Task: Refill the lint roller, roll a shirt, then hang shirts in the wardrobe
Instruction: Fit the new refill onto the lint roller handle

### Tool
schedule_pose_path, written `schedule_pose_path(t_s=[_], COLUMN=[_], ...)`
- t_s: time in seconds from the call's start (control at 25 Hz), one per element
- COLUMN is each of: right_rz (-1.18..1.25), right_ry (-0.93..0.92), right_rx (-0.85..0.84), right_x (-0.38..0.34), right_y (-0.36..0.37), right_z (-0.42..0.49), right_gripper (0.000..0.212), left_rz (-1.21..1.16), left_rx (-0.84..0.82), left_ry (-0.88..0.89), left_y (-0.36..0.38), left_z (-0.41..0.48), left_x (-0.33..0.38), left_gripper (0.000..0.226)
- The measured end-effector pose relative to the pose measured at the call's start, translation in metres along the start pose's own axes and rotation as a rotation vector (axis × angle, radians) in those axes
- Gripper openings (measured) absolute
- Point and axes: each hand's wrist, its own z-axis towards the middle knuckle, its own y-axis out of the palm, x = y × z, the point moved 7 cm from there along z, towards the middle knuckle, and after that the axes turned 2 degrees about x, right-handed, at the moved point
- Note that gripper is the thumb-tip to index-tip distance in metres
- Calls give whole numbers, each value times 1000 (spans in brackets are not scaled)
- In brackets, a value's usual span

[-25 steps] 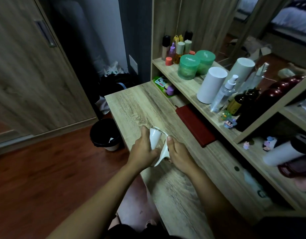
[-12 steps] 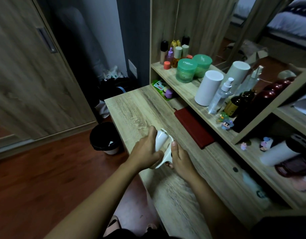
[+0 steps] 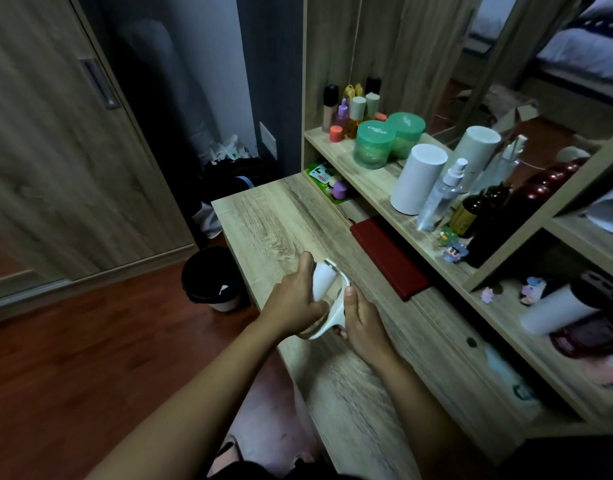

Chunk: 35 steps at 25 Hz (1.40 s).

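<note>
Wood-grain desk (image 3: 274, 223) runs from lower centre toward the upper left of the head view, with a matching shelf unit (image 3: 377, 188) along its right side. Dim room; red-brown floor (image 3: 90, 358) to the left, a wardrobe door (image 3: 56, 150) beyond it.

Head view, arms: both bare forearms enter from the bottom edge and converge over the middle of the desk. Left forearm comes in from lower left, wrist straight. Right forearm comes in from lower centre-right, wrist bent slightly inward.

Left hand (image 3: 294, 303): fingers curled closed around the white roll of the lint roller (image 3: 327, 292), thumb lying along the roll's far side. Right hand (image 3: 362, 322): closed on the roller's white handle frame, thumb pressed up against the frame's edge; the other fingers wrap beneath and are mostly hidden. The lint roller is held between the two hands just above the desk surface; whether it touches the wood cannot be told.

Surroundings: dark red notebook (image 3: 390, 258) lies flat on the desk just right of the hands, apart from them. Black waste bin (image 3: 213, 277) stands on the floor beside the desk's left edge. Two green jars (image 3: 374, 143), a white cylinder (image 3: 417, 178) and a clear spray bottle (image 3: 442, 195) stand on the shelf.
</note>
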Motion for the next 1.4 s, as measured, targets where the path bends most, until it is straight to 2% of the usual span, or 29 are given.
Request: schedule_pose_path(t_s=[0.2, 0.32, 0.64, 0.72, 0.88, 1.12, 1.4], right_rz=[-27, -48, -36, -55, -115, -262, -258], right_ry=[-25, -29, 2, -36, -123, -229, -197], right_rx=[31, 43, 3, 14, 28, 55, 33], right_x=[0, 2, -1, -4, -11, -31, -32], right_y=[-8, -10, -7, -8, -14, -15, -11], right_z=[-6, -6, -10, -12, -15, -17, -16], right_gripper=[33, 31, 28, 35, 65, 62, 64], left_rz=[-149, -183, 65, 50, -17, -32, -17], left_rx=[-50, -12, 58, 57, 93, 257, 280], left_ry=[-33, -61, 26, 22, -3, 76, 98], left_y=[5, 5, 1, 2, 3, -10, -11], left_z=[1, -2, -8, -9, -13, -23, -24], left_x=[2, 2, 12, 13, 13, 14, 11], left_gripper=[49, 49, 44, 44, 44, 43, 46])
